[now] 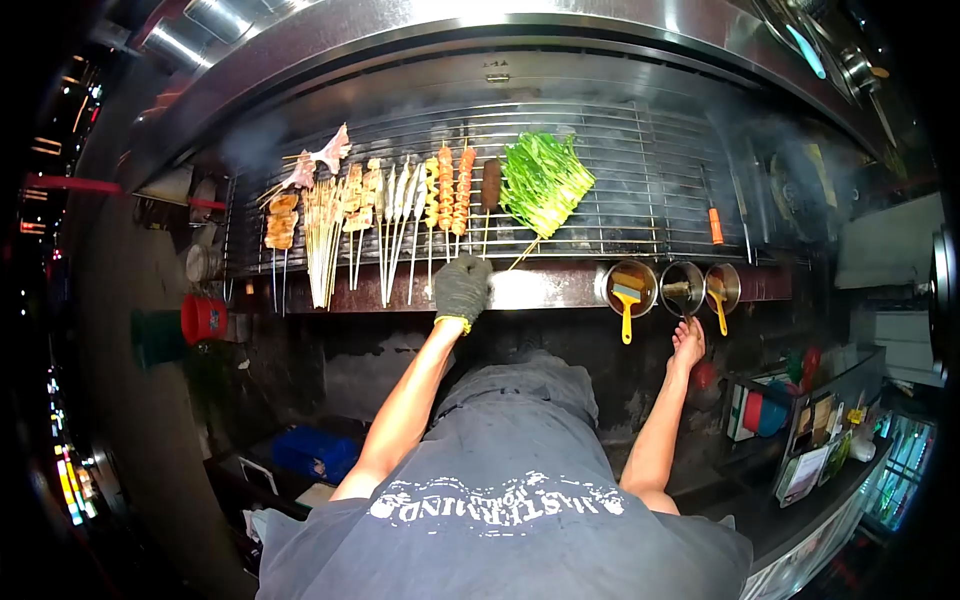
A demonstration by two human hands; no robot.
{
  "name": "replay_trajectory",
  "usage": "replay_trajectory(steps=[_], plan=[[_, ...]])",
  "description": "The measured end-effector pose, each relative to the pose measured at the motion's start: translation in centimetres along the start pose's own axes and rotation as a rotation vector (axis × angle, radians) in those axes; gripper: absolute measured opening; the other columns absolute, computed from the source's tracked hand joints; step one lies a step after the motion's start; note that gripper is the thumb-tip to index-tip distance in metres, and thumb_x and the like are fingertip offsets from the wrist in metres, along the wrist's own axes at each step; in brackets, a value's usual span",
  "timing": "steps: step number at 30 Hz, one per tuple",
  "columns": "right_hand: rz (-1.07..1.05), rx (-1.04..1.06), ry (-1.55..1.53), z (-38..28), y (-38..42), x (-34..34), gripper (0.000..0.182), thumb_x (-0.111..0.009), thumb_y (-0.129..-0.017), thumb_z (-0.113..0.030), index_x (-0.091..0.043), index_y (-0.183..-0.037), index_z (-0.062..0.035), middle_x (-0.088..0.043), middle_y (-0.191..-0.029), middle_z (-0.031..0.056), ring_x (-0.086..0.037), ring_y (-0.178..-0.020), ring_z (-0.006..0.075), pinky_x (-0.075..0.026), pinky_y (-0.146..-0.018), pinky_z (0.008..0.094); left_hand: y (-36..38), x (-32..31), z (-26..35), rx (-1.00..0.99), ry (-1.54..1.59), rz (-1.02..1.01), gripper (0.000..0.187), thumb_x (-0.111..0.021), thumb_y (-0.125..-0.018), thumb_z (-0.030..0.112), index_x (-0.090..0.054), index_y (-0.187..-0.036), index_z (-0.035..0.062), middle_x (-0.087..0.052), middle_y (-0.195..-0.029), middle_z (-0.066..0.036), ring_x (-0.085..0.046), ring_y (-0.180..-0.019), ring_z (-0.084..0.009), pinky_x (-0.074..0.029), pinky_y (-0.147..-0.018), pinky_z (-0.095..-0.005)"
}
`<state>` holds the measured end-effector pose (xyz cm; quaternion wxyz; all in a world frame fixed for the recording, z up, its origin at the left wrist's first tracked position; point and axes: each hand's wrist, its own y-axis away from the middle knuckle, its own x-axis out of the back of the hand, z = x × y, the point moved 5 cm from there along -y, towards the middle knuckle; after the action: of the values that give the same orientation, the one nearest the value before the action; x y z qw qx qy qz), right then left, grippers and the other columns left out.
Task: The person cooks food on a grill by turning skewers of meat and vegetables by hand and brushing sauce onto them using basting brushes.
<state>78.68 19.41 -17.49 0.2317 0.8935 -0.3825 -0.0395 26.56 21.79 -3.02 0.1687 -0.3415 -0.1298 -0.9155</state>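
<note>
My left hand (462,287), in a dark glove with a yellow cuff, is closed at the grill's front ledge. Stick ends of the orange-red meat skewers (464,190) run into its fingers; the exact grip is hidden. A dark skewer (490,184) lies just right of these. My bare right hand (688,343) has its fingers closed round the handle of a basting brush (679,290), whose head sits in the middle metal cup (667,271). Yellow-handled brushes (627,305) stand in the cups on both sides. Leafy green skewers (545,185) lie on the grill between my hands.
The wire grill (620,160) holds several other skewers, including bare-looking thin sticks (321,235), small fish (397,195) and browned meat (282,222). An orange-handled tool (715,226) rests at the right. Smoke drifts at both ends. A red bucket (204,319) stands left.
</note>
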Motion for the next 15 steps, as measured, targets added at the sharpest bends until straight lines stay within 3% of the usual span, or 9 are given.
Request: replay_trajectory(steps=[2, 4, 5, 7, 8, 10, 12, 14, 15], plan=[[-0.004, -0.018, 0.017, 0.1, 0.0, 0.1, 0.033, -0.058, -0.095, -0.028, -0.064, -0.121, -0.0082, -0.069, -0.096, 0.0056, -0.063, -0.08, 0.0117, -0.048, -0.064, 0.024, 0.4, -0.3, 0.2, -0.039, -0.088, 0.033, 0.029, -0.062, -0.086, 0.027, -0.068, -0.081, -0.0006, -0.068, -0.078, -0.02, -0.065, -0.073, -0.0357, -0.051, -0.068, -0.0439], [0.085, -0.013, 0.163, -0.1, 0.4, 0.6, 0.041, -0.058, -0.094, -0.028, -0.057, -0.127, -0.0043, -0.065, -0.112, 0.0105, -0.063, -0.092, 0.0186, -0.051, -0.075, 0.0318, 1.1, -0.4, 0.0, -0.067, -0.173, 0.069, 0.03, -0.06, -0.087, 0.028, -0.066, -0.078, 0.0001, -0.067, -0.078, -0.021, -0.064, -0.075, -0.0395, -0.05, -0.068, -0.0468], [0.078, -0.005, 0.165, -0.1, 0.5, 0.2, 0.041, -0.058, -0.094, -0.028, -0.057, -0.127, -0.0043, -0.065, -0.112, 0.0105, -0.063, -0.092, 0.0186, -0.051, -0.075, 0.0318, 1.1, -0.4, 0.1, -0.117, -0.243, 0.094, 0.029, -0.059, -0.088, 0.027, -0.064, -0.077, 0.0012, -0.065, -0.077, -0.02, -0.063, -0.075, -0.0396, -0.05, -0.068, -0.0481], [0.324, 0.233, 0.47, 0.2, 0.0, 1.9, 0.05, -0.059, -0.093, -0.028, -0.049, -0.133, 0.0001, -0.056, -0.13, 0.0167, -0.058, -0.105, 0.0279, -0.047, -0.089, 0.04, 1.2, -0.9, -0.4, -0.192, -0.338, 0.12, 0.026, -0.056, -0.09, 0.025, -0.062, -0.079, 0.0031, -0.063, -0.077, -0.02, -0.062, -0.075, -0.0398, -0.048, -0.068, -0.0503], [0.327, 0.236, 0.476, 0.3, 0.1, 2.5, 0.05, -0.059, -0.093, -0.028, -0.049, -0.133, 0.0001, -0.056, -0.13, 0.0167, -0.058, -0.105, 0.0279, -0.047, -0.089, 0.04, 1.4, -1.1, -1.1, -0.189, -0.332, 0.116, 0.026, -0.056, -0.09, 0.025, -0.062, -0.079, 0.0031, -0.063, -0.077, -0.02, -0.062, -0.075, -0.0398, -0.048, -0.068, -0.0503], [0.363, 0.253, 0.473, -1.2, 2.6, 2.4, 0.054, -0.062, -0.089, -0.029, -0.047, -0.132, 0.0008, -0.052, -0.129, 0.0203, -0.047, -0.121, 0.0347, -0.037, -0.102, 0.0472, 1.2, -1.0, -1.4, -0.206, -0.344, 0.123, 0.023, -0.061, -0.087, 0.022, -0.061, -0.08, 0.0005, -0.062, -0.077, -0.023, -0.06, -0.073, -0.042, -0.047, -0.069, -0.0499], [0.412, 0.293, 0.605, -3.5, 5.5, 1.9, 0.055, -0.063, -0.089, -0.028, -0.047, -0.133, 0.0004, -0.053, -0.127, 0.0193, -0.046, -0.123, 0.0343, -0.035, -0.103, 0.0463, 1.5, -0.1, -0.7, -0.176, -0.275, 0.066, 0.031, -0.06, -0.089, 0.031, -0.061, -0.087, 0.0007, -0.062, -0.082, -0.024, -0.061, -0.078, -0.0419, -0.047, -0.071, -0.0501], [0.494, 0.424, 0.727, -4.4, 6.8, 1.8, 0.052, -0.065, -0.087, -0.027, -0.05, -0.129, -0.0002, -0.056, -0.12, 0.0184, -0.047, -0.118, 0.0354, -0.034, -0.104, 0.0446, 2.0, 0.2, 0.4, -0.251, -0.409, 0.202, 0.031, -0.062, -0.088, 0.033, -0.062, -0.091, 0.0019, -0.063, -0.089, -0.023, -0.062, -0.081, -0.0409, -0.048, -0.071, -0.0493], [0.484, 0.484, 0.744, -4.9, 7.8, 1.5, 0.048, -0.065, -0.087, -0.027, -0.053, -0.125, -0.0008, -0.057, -0.118, 0.0173, -0.048, -0.116, 0.0352, -0.034, -0.102, 0.045, 2.3, 1.2, 2.5, -0.192, -0.393, 0.06, 0.033, -0.065, -0.086, 0.034, -0.063, -0.095, 0.0023, -0.064, -0.094, -0.022, -0.062, -0.084, -0.0389, -0.049, -0.073, -0.0486]])
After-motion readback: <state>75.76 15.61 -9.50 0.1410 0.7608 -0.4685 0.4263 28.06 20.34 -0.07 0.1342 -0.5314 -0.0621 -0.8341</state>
